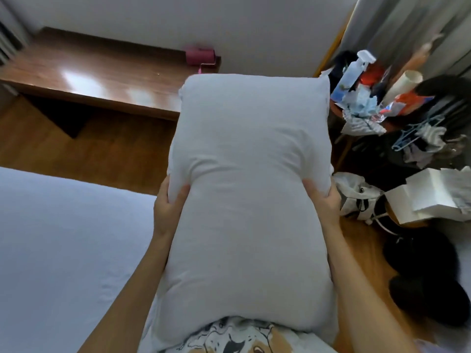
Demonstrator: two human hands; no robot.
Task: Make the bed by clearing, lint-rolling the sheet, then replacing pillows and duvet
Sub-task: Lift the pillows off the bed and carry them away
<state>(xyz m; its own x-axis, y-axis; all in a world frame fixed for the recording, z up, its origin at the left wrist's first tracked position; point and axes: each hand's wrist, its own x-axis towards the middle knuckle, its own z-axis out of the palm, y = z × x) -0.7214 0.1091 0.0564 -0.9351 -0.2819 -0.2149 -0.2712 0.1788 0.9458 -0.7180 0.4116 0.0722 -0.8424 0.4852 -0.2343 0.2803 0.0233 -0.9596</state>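
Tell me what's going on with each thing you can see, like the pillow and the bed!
Pillow: held up in the air, gripped on both sides.
Left hand: fingers curled round the pillow's left edge.
Right hand: fingers curled round the pillow's right edge.
Bed sheet: bare, fairly smooth.
Lint roller: lying on the wooden shelf.
Spray bottle: upright among the clutter.

We grip the white pillow at both sides, left hand and right hand, above the sheet and wooden floor.
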